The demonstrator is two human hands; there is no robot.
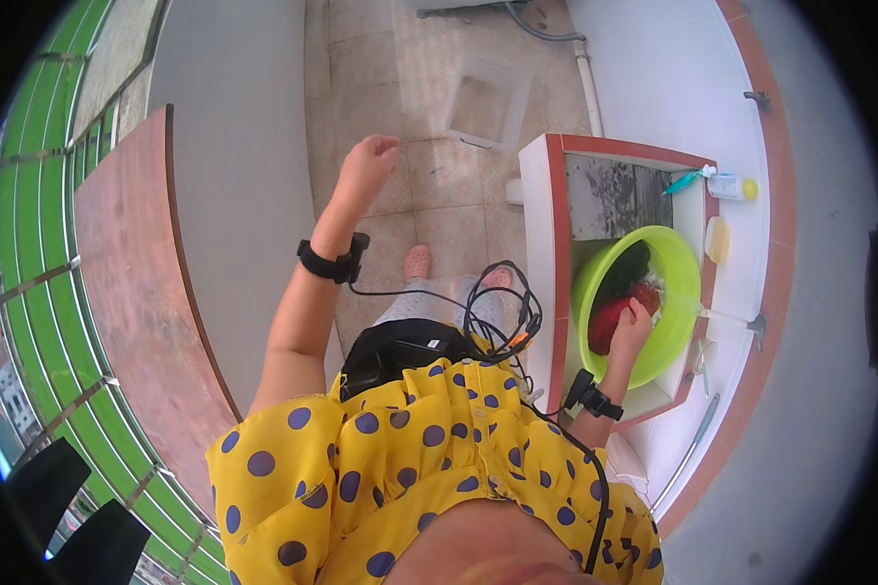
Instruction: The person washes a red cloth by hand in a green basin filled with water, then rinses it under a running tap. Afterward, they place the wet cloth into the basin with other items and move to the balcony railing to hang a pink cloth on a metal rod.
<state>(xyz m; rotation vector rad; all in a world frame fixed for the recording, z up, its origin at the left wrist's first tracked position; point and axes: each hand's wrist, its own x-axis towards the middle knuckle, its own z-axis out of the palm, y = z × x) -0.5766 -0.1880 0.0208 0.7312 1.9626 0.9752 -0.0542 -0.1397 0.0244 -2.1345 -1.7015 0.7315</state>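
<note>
My right hand point(631, 329) reaches into a lime-green plastic tub point(684, 270) standing in a tiled basin, its fingers at a red cloth point(607, 322). Whether they grip the cloth cannot be told for sure. Dark cloth point(620, 274) lies beside the red one, and water runs into the tub from a wall tap point(757, 325). Out over the floor, away from the tub, my left hand point(372, 162) is raised with its fingers curled in and nothing visible in them. Each wrist wears a black strap with a device.
A clear plastic box point(486, 106) lies on the tiled floor ahead. Along the basin's ledge are a bottle with a yellow cap point(732, 187), a teal tube point(684, 181) and a yellow soap bar point(718, 240). A looped black cable point(501, 311) hangs at my waist. A wooden board point(139, 256) stands left.
</note>
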